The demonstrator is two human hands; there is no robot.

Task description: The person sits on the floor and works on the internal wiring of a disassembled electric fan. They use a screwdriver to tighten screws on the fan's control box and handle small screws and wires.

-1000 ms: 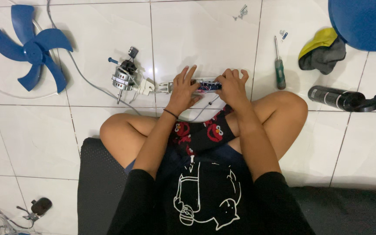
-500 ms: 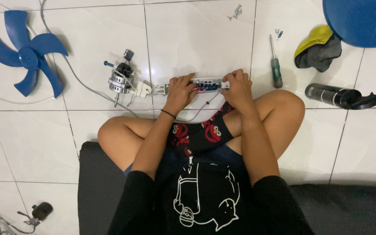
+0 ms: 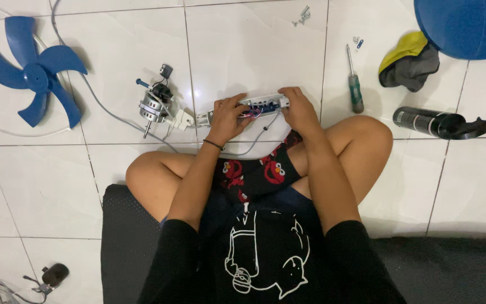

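Observation:
I sit cross-legged on a white tiled floor. Both hands hold a long white switch housing with blue buttons and thin wires showing inside. My left hand grips its left end, and my right hand grips its right end. Wires run from the housing to a small silver fan motor lying just left of my left hand.
A blue fan blade lies at the far left. A green-handled screwdriver, a yellow and grey cloth, a black canister, a blue round cover and loose screws lie around. A black mat is under me.
The view has shifted a little. Both hands stay on the switch housing with only small finger movements.

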